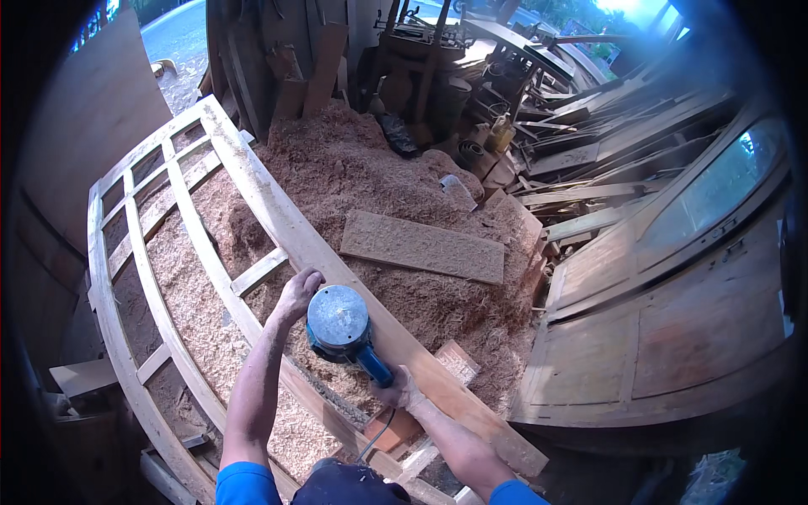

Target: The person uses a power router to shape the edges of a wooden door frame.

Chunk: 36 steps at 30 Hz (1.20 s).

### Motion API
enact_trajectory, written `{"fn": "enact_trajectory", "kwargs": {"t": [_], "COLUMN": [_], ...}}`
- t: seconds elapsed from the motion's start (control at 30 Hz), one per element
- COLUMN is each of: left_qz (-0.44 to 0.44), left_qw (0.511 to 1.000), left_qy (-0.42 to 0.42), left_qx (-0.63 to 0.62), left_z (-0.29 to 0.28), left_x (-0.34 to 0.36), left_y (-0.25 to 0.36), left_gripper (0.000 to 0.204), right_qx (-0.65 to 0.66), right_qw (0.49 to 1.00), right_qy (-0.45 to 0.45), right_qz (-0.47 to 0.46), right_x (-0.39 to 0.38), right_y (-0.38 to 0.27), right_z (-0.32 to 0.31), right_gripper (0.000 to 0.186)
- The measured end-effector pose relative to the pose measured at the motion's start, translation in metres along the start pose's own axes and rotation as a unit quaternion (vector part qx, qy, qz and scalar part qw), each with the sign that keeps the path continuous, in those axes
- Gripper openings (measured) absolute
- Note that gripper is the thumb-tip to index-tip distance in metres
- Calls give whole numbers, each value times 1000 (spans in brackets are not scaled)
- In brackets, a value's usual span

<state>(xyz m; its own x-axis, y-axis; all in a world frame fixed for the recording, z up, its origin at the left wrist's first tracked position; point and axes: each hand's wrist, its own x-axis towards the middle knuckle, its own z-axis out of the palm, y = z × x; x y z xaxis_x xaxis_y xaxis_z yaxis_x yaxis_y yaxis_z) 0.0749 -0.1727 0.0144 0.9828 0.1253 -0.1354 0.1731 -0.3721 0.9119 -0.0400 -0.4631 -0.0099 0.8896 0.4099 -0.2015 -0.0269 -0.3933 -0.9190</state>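
View from the head camera onto a woodworking yard. A blue power sander with a round grey top sits on the broad side rail of a large wooden lattice frame, which runs diagonally from the upper left toward the lower right of the view. The right hand grips the sander's blue handle, its fingers closed around it; a dark cord trails from the handle toward the person. The left hand rests just beside the sander's round head, at its upper left, with the fingers curled over the edge of the rail; whether they also touch the tool cannot be told. Both forearms enter from the lower edge, with blue sleeves at the shoulders. Beneath and beyond the frame lies a deep heap of sawdust and shavings, visible through the openings between the slats. A flat rectangular board lies on the heap, to the right of the rail and well apart from the sander. A large panelled wooden piece occupies the right side, and stacked timber fills the background.
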Motion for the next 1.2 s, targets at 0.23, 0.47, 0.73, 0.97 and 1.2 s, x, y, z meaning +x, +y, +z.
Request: {"fn": "enact_trajectory", "kwargs": {"t": [0.23, 0.47, 0.73, 0.97, 1.2], "left_qz": [94, 105, 24, 4, 8], "left_qw": [995, 993, 999, 1000, 1000], "left_qy": [4, 13, 16, 20, 2], "left_qx": [34, 57, -21, 7, 2], "left_z": [-20, -17, -2, 10, 23], "left_x": [19, 24, 15, -3, -19], "left_y": [-7, -19, -14, 4, 1], "left_gripper": [23, 26, 32, 36, 36], "right_qx": [-15, -8, -27, 2, -14], "right_qw": [998, 997, 998, 998, 997], "right_qy": [6, 4, -25, -29, -66], "right_qz": [-67, -73, -54, -57, -21], "right_x": [32, 34, 24, 6, -12], "right_y": [-14, -10, -9, -8, 20], "right_z": [0, -6, -21, -31, -34], "right_gripper": [41, 48, 38, 33, 38]}}
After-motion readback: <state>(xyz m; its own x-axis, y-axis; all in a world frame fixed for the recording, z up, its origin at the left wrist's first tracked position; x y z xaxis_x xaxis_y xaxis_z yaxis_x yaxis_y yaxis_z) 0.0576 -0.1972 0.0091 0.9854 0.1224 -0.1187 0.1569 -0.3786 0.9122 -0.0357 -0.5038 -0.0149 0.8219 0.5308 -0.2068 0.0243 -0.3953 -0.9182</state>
